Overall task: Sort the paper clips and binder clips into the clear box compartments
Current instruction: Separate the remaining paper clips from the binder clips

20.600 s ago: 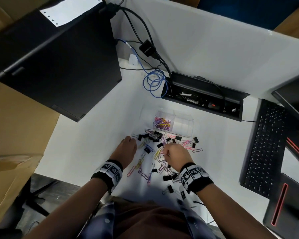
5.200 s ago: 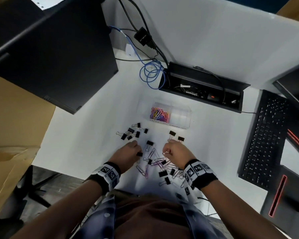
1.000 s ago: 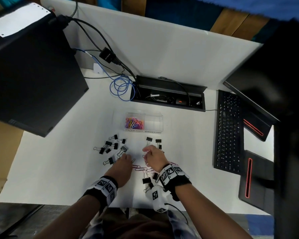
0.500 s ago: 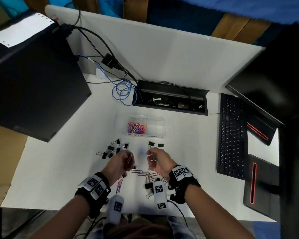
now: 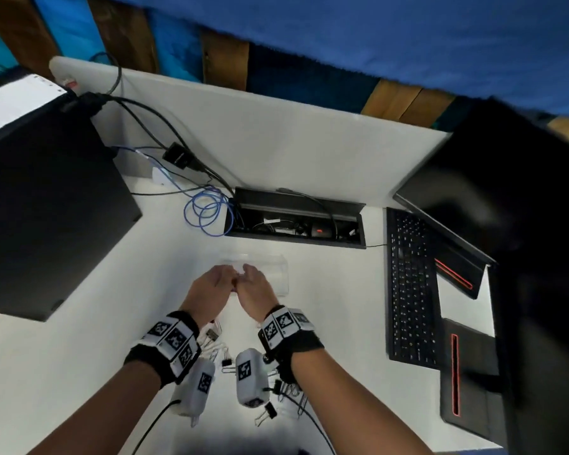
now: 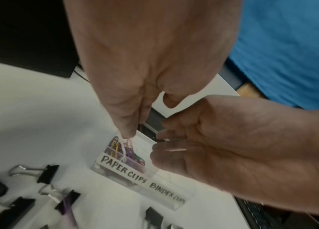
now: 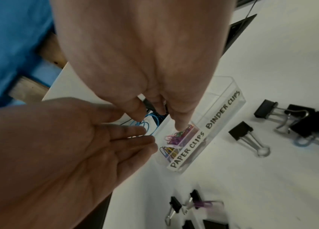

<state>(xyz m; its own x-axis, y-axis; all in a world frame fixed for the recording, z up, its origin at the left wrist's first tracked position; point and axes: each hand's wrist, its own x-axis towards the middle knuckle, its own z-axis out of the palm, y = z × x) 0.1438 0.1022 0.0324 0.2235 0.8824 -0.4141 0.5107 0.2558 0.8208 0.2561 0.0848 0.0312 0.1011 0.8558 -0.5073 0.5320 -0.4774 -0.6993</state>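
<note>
Both hands hung together over the clear box at the middle of the worktop, above its left compartment, the one labelled PAPER CLIPS. The left hand pointed its fingers down and pinched a pale paper clip just over the coloured paper clips already heaped there. The right hand had its fingertips bunched, pointing down into the same compartment; whether it held a clip I could not tell, since nothing showed plainly between them. So the step in hand looked like the dropping of gathered paper clips into their compartment (the one labelled BINDER CLIPS appeared bare). The next move, as I judge it, called for both hands to let go squarely over the left compartment so that nothing spilled across the divider, and then to go back for what was left: black binder clips lay scattered on the worktop near the box, and a purple paper clip lay among them. Half a second earlier the hands had been nearer the person's body, raised over the scattered clips and a little apart; by this moment they had travelled forward to the box and drawn close to each other.
</note>
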